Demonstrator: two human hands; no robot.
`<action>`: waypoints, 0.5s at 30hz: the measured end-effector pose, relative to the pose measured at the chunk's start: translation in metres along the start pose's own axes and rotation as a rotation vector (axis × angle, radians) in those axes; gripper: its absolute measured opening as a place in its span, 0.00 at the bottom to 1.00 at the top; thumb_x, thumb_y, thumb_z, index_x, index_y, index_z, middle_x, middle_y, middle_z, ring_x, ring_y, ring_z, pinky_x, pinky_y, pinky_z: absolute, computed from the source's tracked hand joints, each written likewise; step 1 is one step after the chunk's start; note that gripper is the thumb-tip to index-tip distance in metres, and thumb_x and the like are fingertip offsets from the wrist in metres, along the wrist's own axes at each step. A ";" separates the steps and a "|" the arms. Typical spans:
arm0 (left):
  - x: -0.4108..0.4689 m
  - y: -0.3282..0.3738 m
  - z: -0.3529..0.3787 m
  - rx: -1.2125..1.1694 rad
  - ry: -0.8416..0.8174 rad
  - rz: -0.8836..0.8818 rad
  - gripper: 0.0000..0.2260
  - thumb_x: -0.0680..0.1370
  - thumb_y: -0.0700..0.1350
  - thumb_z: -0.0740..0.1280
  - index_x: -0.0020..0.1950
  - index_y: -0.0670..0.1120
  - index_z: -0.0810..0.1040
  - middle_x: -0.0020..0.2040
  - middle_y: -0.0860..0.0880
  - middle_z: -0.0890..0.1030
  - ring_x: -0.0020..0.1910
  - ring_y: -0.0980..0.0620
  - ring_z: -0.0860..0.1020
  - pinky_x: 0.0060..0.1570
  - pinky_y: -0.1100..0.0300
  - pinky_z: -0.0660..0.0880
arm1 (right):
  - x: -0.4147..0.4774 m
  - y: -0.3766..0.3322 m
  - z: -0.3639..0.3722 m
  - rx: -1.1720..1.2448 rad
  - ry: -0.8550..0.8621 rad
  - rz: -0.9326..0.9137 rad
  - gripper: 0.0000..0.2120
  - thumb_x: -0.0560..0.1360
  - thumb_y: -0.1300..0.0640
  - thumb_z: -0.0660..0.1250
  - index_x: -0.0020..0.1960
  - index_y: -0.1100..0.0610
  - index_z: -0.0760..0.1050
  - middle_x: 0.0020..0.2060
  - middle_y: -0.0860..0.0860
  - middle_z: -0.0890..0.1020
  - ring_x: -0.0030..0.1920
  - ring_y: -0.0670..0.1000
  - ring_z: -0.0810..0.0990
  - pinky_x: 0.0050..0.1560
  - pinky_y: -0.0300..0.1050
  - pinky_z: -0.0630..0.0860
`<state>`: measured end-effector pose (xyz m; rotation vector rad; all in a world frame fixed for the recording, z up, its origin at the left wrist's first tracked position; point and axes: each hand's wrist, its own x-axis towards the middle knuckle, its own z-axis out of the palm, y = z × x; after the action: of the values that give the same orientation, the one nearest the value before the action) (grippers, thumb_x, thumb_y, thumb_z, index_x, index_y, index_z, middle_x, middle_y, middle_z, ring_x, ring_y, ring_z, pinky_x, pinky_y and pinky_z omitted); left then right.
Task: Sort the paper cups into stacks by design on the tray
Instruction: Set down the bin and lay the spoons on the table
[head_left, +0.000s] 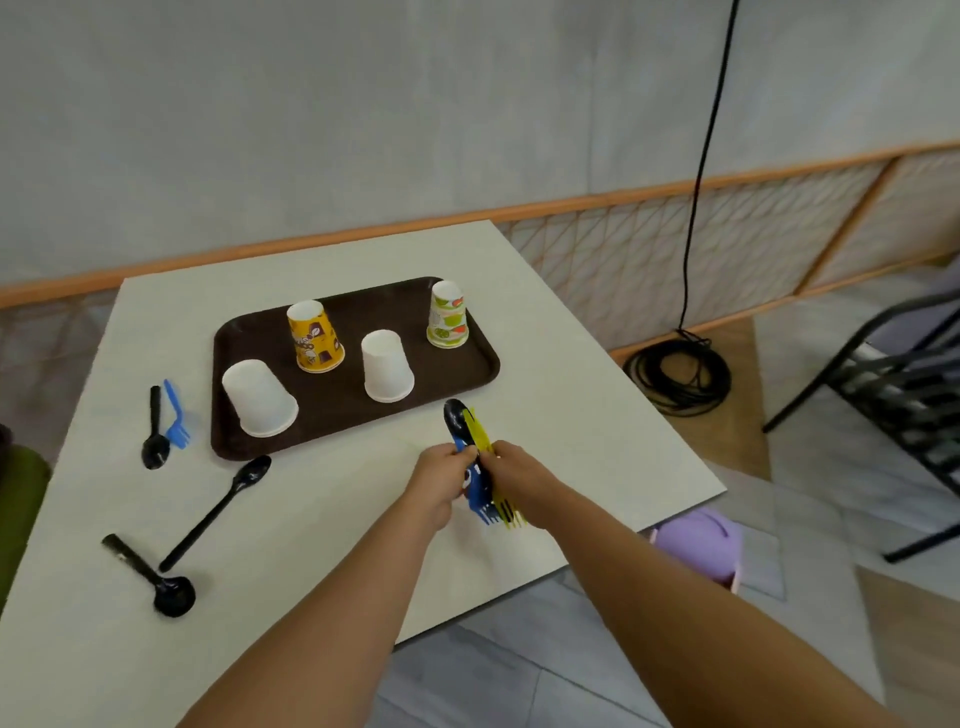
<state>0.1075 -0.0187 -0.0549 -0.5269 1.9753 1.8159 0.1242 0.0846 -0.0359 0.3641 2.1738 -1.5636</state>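
1. I see a pale table (571, 415) against a grey wall (363, 130). A coiled cable (678, 374) lies on the floor, with a chair (883, 364) at right.
2. The brown tray (337, 405) bears four upturned cups, all apart: left white cup (258, 397), right white cup (387, 366), yellow cup (314, 338), green cup (447, 314).
3. Three black spoons (218, 512) and one blue fork (176, 415) lie left of the tray.
4. My left hand (441, 478) and right hand (519, 473) both curl round a bundle (480, 491) of spoon and forks, just in front of the tray.
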 end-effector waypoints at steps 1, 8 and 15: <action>0.000 0.003 0.014 0.021 -0.024 0.008 0.05 0.79 0.40 0.62 0.44 0.43 0.75 0.42 0.44 0.74 0.37 0.50 0.70 0.35 0.60 0.66 | -0.003 0.006 -0.013 0.055 0.006 0.011 0.11 0.81 0.58 0.54 0.40 0.57 0.66 0.34 0.55 0.73 0.34 0.50 0.72 0.34 0.40 0.69; -0.010 0.023 0.120 0.017 -0.168 0.018 0.07 0.77 0.41 0.66 0.39 0.45 0.77 0.43 0.44 0.77 0.41 0.47 0.73 0.38 0.60 0.71 | -0.031 0.043 -0.114 0.341 0.005 0.001 0.11 0.83 0.58 0.52 0.49 0.62 0.70 0.37 0.58 0.77 0.35 0.54 0.79 0.34 0.45 0.77; -0.026 0.032 0.261 0.033 -0.306 0.024 0.06 0.77 0.39 0.65 0.40 0.40 0.78 0.26 0.46 0.69 0.17 0.57 0.63 0.24 0.65 0.63 | -0.060 0.102 -0.236 0.520 0.102 -0.036 0.11 0.82 0.61 0.52 0.58 0.61 0.71 0.42 0.55 0.78 0.40 0.49 0.77 0.41 0.39 0.77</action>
<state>0.1231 0.2438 -0.0331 -0.2004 1.8058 1.7552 0.1770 0.3430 -0.0282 0.5744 1.8216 -2.1654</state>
